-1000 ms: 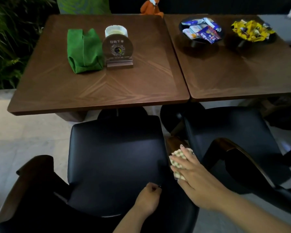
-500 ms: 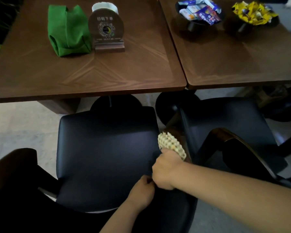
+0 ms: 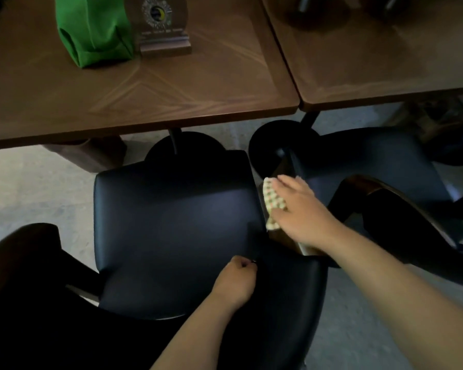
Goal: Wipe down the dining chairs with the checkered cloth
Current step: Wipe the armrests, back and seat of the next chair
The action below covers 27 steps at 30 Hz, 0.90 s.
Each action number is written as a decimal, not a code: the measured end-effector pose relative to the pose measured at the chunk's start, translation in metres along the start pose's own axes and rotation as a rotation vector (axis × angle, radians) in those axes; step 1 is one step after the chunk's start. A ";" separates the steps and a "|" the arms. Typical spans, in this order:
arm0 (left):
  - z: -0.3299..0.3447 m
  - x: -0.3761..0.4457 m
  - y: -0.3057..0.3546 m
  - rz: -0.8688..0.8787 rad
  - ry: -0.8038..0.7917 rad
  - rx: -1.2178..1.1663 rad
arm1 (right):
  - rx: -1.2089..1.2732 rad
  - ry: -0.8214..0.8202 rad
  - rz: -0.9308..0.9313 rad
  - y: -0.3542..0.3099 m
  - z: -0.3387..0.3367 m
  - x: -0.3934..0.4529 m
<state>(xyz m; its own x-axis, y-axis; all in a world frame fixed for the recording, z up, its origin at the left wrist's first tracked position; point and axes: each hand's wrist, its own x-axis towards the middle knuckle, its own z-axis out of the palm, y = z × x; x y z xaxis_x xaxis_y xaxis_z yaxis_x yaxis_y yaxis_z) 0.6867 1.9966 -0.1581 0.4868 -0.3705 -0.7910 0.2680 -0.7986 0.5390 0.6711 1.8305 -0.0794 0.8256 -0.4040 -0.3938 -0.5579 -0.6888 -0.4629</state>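
Head view shows the right hand [image 3: 301,212] pressing the checkered cloth [image 3: 272,202] on the wooden arm of the black chair [image 3: 171,231], fingers flat and together. Left hand [image 3: 235,283] rests on the seat's back edge, fingers curled tight, holding nothing I can see.

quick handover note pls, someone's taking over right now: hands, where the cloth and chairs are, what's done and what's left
Right hand: flat on the cloth, pressing it on the wooden right armrest of the near chair.
Left hand: fingers curled, resting at the seat's rear right corner; whether it grips anything is unclear.
Second chair: to the right, under the other table.
Done: cannot tell which surfaces are already wiped.
Left: finish this armrest, then likely the second chair.
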 end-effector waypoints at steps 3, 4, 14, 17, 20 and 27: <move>0.001 -0.002 0.001 0.006 0.009 0.009 | 0.106 -0.051 -0.098 0.006 0.006 -0.049; 0.001 -0.003 0.002 0.012 0.011 0.010 | 0.123 -0.042 -0.107 0.008 0.008 -0.061; 0.010 -0.028 0.045 0.350 0.058 -0.274 | 0.127 0.002 0.084 0.003 0.001 0.026; 0.018 -0.014 0.065 0.313 0.066 -0.351 | 0.306 0.043 0.144 0.007 -0.001 0.050; 0.024 0.005 0.095 0.149 0.099 -0.493 | 0.543 0.012 0.208 0.024 0.000 0.065; 0.018 0.038 0.144 -0.183 0.105 -0.785 | 1.163 -0.163 0.671 0.080 0.045 0.089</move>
<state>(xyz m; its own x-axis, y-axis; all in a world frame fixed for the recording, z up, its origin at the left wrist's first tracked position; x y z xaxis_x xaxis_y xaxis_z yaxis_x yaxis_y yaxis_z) 0.7286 1.8585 -0.1157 0.4433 -0.1889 -0.8762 0.8372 -0.2619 0.4800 0.6961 1.7661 -0.1871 0.3938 -0.3276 -0.8588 -0.6610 0.5484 -0.5123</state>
